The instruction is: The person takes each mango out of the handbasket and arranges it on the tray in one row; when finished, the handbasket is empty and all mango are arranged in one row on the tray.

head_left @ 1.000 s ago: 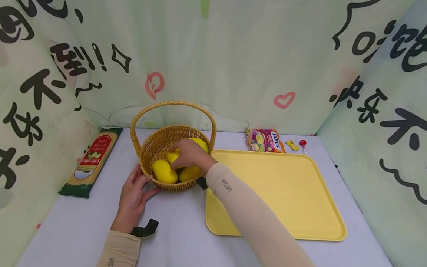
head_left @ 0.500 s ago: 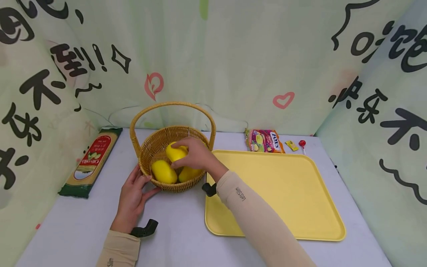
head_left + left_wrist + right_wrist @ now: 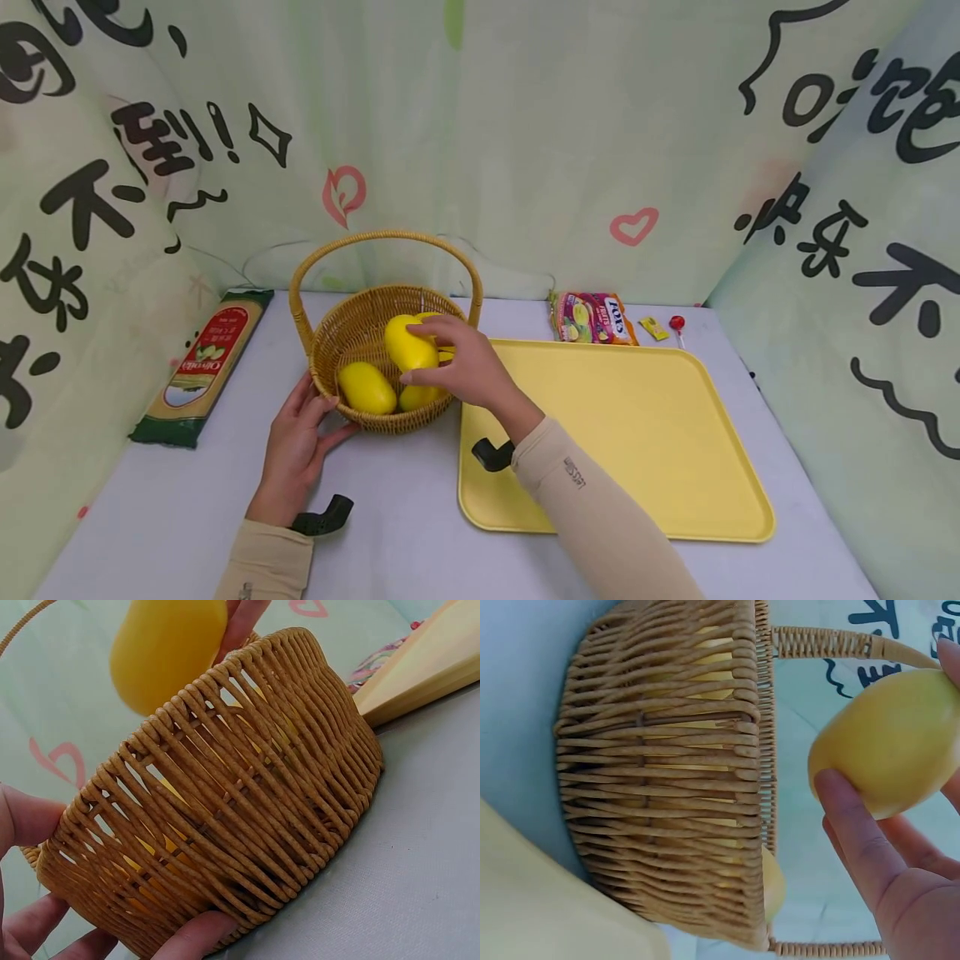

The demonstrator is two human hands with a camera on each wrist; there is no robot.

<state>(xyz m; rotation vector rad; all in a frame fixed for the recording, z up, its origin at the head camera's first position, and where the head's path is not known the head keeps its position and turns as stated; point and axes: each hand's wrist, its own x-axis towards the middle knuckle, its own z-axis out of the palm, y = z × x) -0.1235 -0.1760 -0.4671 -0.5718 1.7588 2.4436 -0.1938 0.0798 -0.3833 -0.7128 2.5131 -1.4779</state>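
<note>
A wicker basket (image 3: 347, 321) with an arched handle stands on the grey table. My right hand (image 3: 465, 367) grips a yellow mango (image 3: 409, 342) and holds it above the basket's right side; the same mango (image 3: 889, 742) fills the right wrist view and shows at the top of the left wrist view as the mango (image 3: 166, 649). Two more yellow mangoes (image 3: 367, 387) lie inside the basket. My left hand (image 3: 296, 442) holds the basket's near left wall, fingers and thumb curled against the weave of the basket (image 3: 225, 817).
A yellow tray (image 3: 637, 417) lies right of the basket. A pasta packet (image 3: 206, 358) sits at the left. A candy bag (image 3: 592, 317), a small yellow sachet (image 3: 654, 327) and a red lollipop (image 3: 678, 323) lie behind the tray. Printed curtains enclose the table.
My right hand has lifted one mango out of the pile in the basket and drawn it up and to the right. The left hand has stayed on the basket.
</note>
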